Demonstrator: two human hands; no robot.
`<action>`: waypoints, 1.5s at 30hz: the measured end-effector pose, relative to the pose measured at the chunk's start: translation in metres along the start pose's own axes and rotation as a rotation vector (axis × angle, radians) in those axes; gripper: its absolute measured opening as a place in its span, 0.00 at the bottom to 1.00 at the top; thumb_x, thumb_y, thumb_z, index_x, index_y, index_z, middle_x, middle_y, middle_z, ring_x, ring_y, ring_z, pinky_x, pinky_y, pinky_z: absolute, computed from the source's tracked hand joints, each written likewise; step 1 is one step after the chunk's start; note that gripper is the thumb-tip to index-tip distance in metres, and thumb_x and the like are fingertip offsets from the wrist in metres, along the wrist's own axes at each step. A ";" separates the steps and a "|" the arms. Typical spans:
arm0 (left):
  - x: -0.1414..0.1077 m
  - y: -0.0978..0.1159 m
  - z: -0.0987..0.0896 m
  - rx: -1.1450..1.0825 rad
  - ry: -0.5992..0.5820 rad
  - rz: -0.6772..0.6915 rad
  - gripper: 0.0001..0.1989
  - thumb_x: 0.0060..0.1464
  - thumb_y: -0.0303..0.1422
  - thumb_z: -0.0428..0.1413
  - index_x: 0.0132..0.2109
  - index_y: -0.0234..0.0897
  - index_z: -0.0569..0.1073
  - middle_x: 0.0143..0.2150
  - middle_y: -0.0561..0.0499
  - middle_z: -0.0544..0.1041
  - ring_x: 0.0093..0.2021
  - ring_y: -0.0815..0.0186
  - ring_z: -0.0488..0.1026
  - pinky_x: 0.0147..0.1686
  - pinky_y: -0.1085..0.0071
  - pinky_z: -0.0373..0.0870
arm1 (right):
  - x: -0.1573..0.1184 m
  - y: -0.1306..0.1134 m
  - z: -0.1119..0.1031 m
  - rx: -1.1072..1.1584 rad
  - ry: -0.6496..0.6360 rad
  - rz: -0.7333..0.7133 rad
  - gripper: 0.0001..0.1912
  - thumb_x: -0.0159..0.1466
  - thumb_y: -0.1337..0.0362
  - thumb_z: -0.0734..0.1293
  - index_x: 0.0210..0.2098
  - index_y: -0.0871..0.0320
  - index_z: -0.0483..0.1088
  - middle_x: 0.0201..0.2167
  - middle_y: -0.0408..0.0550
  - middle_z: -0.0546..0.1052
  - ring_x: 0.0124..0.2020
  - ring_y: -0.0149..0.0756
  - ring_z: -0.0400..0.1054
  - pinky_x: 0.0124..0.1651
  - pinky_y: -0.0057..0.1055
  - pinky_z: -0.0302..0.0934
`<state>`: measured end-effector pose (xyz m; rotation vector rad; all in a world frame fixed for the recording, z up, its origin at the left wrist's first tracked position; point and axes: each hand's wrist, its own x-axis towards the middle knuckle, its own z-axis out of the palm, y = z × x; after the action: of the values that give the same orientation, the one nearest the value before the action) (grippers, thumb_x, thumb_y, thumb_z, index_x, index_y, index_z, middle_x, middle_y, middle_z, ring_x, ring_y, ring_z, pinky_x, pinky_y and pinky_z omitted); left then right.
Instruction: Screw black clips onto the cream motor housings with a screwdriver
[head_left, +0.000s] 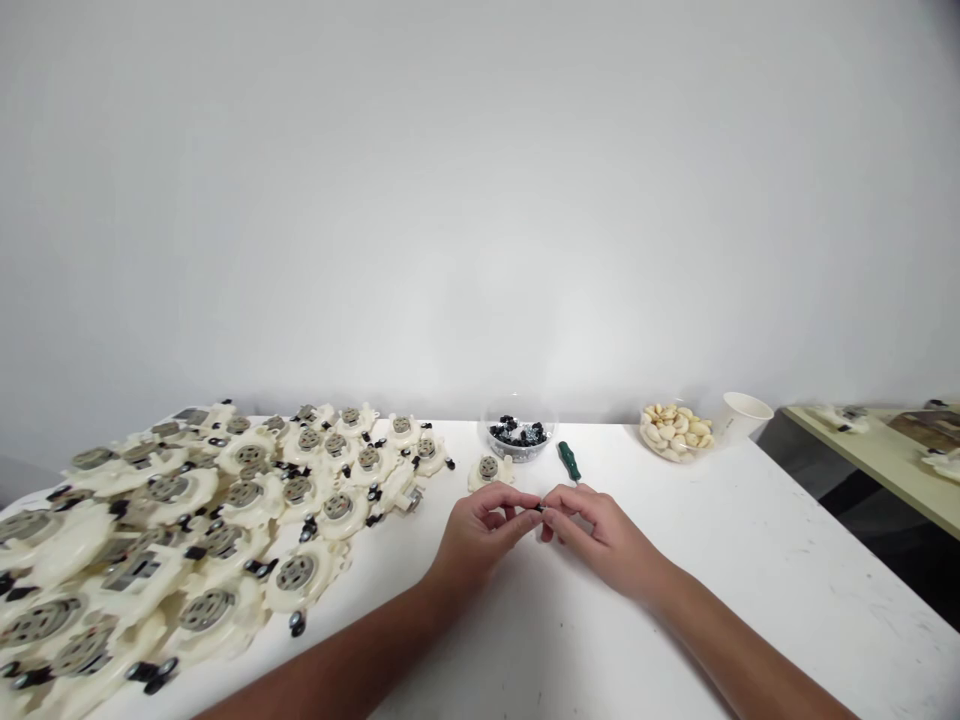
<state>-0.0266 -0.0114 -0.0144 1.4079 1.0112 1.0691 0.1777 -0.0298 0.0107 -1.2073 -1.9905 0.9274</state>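
My left hand (487,530) and my right hand (592,530) meet at the fingertips over the white table. Between them they pinch a small black part (539,508), mostly covered by the fingers. Just beyond my left hand lies a cream round housing (487,470) with a grey slotted disc. A green-handled screwdriver (569,461) lies behind my right hand. Farther back, a clear bowl (523,440) holds small black parts and shiny metal bits.
Many cream housings (296,573) with black fittings are piled across the left of the table (787,600). At the back right stand a container of cream-coloured oval pieces (675,432) and a white cup (745,418). Another table (885,455) is at far right.
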 end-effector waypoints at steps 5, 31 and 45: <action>0.000 0.000 -0.001 0.064 -0.027 0.100 0.12 0.54 0.41 0.66 0.41 0.37 0.85 0.37 0.46 0.80 0.33 0.65 0.72 0.30 0.73 0.66 | -0.002 -0.001 0.000 -0.042 -0.054 -0.010 0.18 0.76 0.54 0.56 0.37 0.52 0.73 0.35 0.43 0.80 0.39 0.41 0.68 0.45 0.36 0.60; -0.002 0.008 -0.003 0.253 -0.025 0.208 0.08 0.56 0.37 0.64 0.41 0.39 0.83 0.36 0.48 0.80 0.32 0.66 0.72 0.33 0.73 0.70 | -0.001 -0.001 -0.001 0.123 -0.044 0.034 0.18 0.75 0.50 0.57 0.37 0.55 0.67 0.25 0.38 0.64 0.27 0.32 0.57 0.32 0.29 0.51; -0.004 0.010 0.001 0.299 0.000 0.188 0.09 0.57 0.38 0.64 0.40 0.39 0.83 0.35 0.47 0.82 0.34 0.64 0.76 0.32 0.73 0.70 | -0.001 0.003 0.003 0.207 -0.079 0.074 0.19 0.75 0.49 0.56 0.35 0.54 0.65 0.25 0.38 0.69 0.26 0.32 0.60 0.33 0.30 0.55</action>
<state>-0.0266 -0.0159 -0.0049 1.7729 1.0880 1.0841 0.1768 -0.0311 0.0065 -1.1490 -1.8664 1.2032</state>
